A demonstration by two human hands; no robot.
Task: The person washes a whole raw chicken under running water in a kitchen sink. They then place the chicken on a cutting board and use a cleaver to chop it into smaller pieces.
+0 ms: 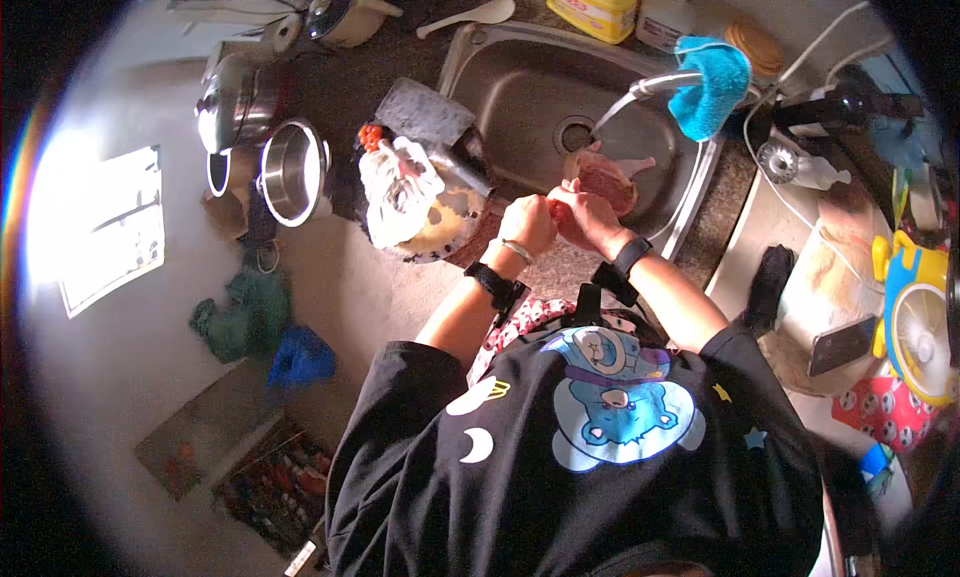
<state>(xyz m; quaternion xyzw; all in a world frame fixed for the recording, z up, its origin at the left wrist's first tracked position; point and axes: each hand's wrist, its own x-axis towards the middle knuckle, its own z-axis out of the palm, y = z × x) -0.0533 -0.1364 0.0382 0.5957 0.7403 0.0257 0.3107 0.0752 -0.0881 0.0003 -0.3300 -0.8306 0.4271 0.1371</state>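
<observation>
My left hand (531,224) and my right hand (586,221) meet at the front edge of the stainless steel sink (517,89). Both are closed around a small reddish piece (558,209), which looks like raw meat and is mostly hidden by the fingers. Just beyond my right hand, a larger piece of raw meat (616,187) lies in the basin near the drain. Water runs into the sink from the faucet (660,84), over which a turquoise cloth (709,89) hangs.
Left of the sink, a cleaver (427,116) and a white plastic bag (397,191) lie on a round board (457,213). Steel pots (294,173) stand farther left. A yellow jug (592,3) is behind the sink. At the right are a phone (841,346) and a yellow-blue fan (919,329).
</observation>
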